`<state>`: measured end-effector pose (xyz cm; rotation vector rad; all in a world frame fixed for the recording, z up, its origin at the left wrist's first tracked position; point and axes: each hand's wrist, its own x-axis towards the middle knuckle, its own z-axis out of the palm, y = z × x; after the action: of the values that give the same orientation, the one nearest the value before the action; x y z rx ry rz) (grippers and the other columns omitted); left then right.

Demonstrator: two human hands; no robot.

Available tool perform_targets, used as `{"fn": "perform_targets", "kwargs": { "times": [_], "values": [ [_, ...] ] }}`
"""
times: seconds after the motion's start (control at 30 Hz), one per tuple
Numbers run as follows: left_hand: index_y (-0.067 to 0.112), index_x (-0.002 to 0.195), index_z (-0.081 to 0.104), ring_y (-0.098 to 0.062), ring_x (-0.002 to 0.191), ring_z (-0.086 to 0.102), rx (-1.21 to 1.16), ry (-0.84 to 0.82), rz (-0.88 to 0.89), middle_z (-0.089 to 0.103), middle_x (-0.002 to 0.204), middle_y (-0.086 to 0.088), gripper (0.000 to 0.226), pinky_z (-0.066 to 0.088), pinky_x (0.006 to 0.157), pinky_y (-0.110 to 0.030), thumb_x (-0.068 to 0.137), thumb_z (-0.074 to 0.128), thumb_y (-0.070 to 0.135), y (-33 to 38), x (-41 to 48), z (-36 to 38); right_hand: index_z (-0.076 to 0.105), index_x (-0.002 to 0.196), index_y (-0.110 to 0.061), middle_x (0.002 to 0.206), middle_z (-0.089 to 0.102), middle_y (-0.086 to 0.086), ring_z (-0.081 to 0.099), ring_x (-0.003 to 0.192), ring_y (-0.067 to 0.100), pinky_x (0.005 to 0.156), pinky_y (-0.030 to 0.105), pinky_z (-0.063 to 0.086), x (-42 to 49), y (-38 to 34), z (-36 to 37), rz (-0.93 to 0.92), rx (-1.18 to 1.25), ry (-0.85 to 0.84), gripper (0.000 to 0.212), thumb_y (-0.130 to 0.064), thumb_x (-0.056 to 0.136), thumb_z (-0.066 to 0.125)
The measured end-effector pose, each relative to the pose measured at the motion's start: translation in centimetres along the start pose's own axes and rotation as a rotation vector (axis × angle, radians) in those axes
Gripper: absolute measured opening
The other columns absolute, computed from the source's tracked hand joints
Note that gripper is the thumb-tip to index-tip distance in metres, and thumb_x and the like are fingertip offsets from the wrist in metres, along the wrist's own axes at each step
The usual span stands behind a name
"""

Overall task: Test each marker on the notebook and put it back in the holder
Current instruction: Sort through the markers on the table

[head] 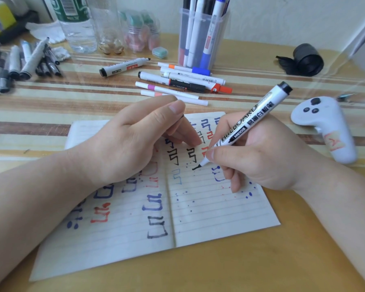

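Your right hand (268, 157) has one marker (249, 121) in a tight pen-style grip, with thumb and fingers curled round the lower barrel. The black tip is down on the right page of the notebook (219, 218), touching a short black stroke. The barrel leans up and away from you, black end highest.

One notebook, lying open flat on the surface (303, 260), both pages carrying black, blue and red test marks.

Your left hand (124, 148) rests across the fold, fingertips down on the right page. Thumb and forefinger are drawn close together, with a dark sliver under the forefinger. I can't tell whether that grip holds anything.

Behind the notebook, one clear holder (219, 28) stands upright with at least five markers in it, overlapping too much for a firm count. Just in front of it lies a cluster of loose markers (183, 83), at least six by my count. One more, a lone marker (124, 66), lies apart to its left with a bare black tip.

Far left there's a pile of grey markers (23, 64), too tangled to count. Two clear bottles (78, 28) stand at the back. One white controller (325, 127) sits right of the notebook.
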<state>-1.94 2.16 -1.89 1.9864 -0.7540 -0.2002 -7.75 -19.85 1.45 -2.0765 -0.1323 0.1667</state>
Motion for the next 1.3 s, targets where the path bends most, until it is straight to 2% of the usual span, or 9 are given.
{"fn": "perform_targets", "kwargs": {
  "times": [0.07, 0.17, 0.23, 0.4, 0.67, 0.97, 1.07, 1.2, 1.3],
  "values": [
    [0.02, 0.112, 0.063, -0.014, 0.117, 0.064, 0.006, -0.006, 0.005, 0.069, 0.129, 0.007, 0.052, 0.049, 0.103, -0.049, 0.108, 0.028, 0.058, 0.0, 0.1, 0.0, 0.066, 0.073, -0.011, 0.052, 0.06, 0.009, 0.063, 0.044, 0.034, 0.045, 0.048, 0.055, 0.0, 0.0, 0.0, -0.001, 0.008, -0.002, 0.009, -0.015, 0.079, 0.071],
    [0.044, 0.094, 0.06, -0.011, 0.11, 0.066, -0.053, -0.01, 0.048, 0.072, 0.122, 0.006, 0.035, 0.051, 0.097, -0.037, 0.11, 0.029, 0.05, 0.5, -0.1, 0.1, 0.065, 0.073, -0.008, 0.053, 0.06, 0.013, 0.062, 0.043, 0.032, 0.045, 0.045, 0.054, -0.1, 0.0, -0.2, -0.004, 0.011, -0.008, 0.015, -0.004, 0.085, 0.072],
    [0.05, 0.091, 0.055, -0.009, 0.109, 0.066, -0.057, -0.012, 0.067, 0.073, 0.121, 0.005, 0.032, 0.05, 0.095, -0.032, 0.111, 0.03, 0.047, 0.9, -0.1, 0.2, 0.065, 0.073, -0.007, 0.053, 0.06, 0.012, 0.061, 0.042, 0.031, 0.045, 0.044, 0.052, 0.0, 0.0, -0.2, -0.004, 0.005, -0.032, 0.014, -0.004, 0.084, 0.073],
    [0.05, 0.088, 0.055, -0.007, 0.103, 0.067, -0.079, -0.015, 0.079, 0.074, 0.117, 0.002, 0.034, 0.052, 0.091, -0.031, 0.111, 0.031, 0.044, 1.3, -0.1, 0.2, 0.066, 0.072, -0.006, 0.054, 0.058, 0.008, 0.06, 0.047, 0.034, 0.045, 0.04, 0.052, 0.1, 0.2, -0.2, -0.003, 0.069, -0.05, 0.011, -0.016, 0.072, 0.071],
    [0.054, 0.092, 0.05, -0.02, 0.116, 0.064, -0.018, -0.01, 0.074, 0.07, 0.128, 0.003, 0.027, 0.049, 0.102, -0.053, 0.109, 0.029, 0.055, 0.8, -0.1, 0.1, 0.071, 0.075, -0.012, 0.057, 0.062, 0.005, 0.062, 0.05, 0.024, 0.045, 0.032, 0.051, -0.1, 0.2, 0.0, -0.058, 0.072, -0.097, 0.007, -0.018, 0.076, 0.074],
    [0.055, 0.094, 0.051, -0.012, 0.116, 0.065, -0.008, -0.006, 0.073, 0.07, 0.127, 0.007, 0.026, 0.049, 0.102, -0.051, 0.109, 0.03, 0.054, 0.6, 0.1, 0.2, 0.069, 0.076, -0.014, 0.054, 0.061, 0.007, 0.063, 0.046, 0.03, 0.043, 0.044, 0.054, -0.1, -0.2, 0.1, -0.036, 0.0, -0.075, 0.008, -0.019, 0.075, 0.074],
    [0.056, 0.095, 0.05, -0.013, 0.12, 0.063, 0.02, -0.007, 0.074, 0.068, 0.13, 0.008, 0.026, 0.048, 0.104, -0.052, 0.109, 0.028, 0.056, 0.5, 0.0, 0.1, 0.066, 0.073, -0.012, 0.052, 0.059, 0.007, 0.061, 0.042, 0.027, 0.043, 0.036, 0.05, -0.1, 0.0, -0.1, -0.026, -0.007, -0.068, 0.012, -0.011, 0.082, 0.074],
    [0.057, 0.092, 0.049, -0.013, 0.12, 0.063, 0.029, -0.011, 0.075, 0.068, 0.131, 0.007, 0.027, 0.048, 0.105, -0.051, 0.109, 0.028, 0.056, 0.6, 0.0, 0.1, 0.068, 0.071, -0.013, 0.054, 0.059, 0.005, 0.059, 0.047, 0.023, 0.045, 0.034, 0.051, -0.1, 0.2, -0.1, -0.043, 0.085, -0.088, 0.007, -0.013, 0.077, 0.072],
    [0.056, 0.09, 0.052, -0.008, 0.113, 0.065, -0.036, -0.007, 0.09, 0.071, 0.126, 0.005, 0.029, 0.05, 0.101, -0.039, 0.109, 0.032, 0.051, 0.9, -0.2, 0.1, 0.07, 0.074, -0.014, 0.057, 0.061, 0.006, 0.06, 0.049, 0.023, 0.045, 0.033, 0.052, -0.2, 0.3, 0.0, -0.067, 0.09, -0.111, 0.005, -0.017, 0.077, 0.074]
  ]
}}
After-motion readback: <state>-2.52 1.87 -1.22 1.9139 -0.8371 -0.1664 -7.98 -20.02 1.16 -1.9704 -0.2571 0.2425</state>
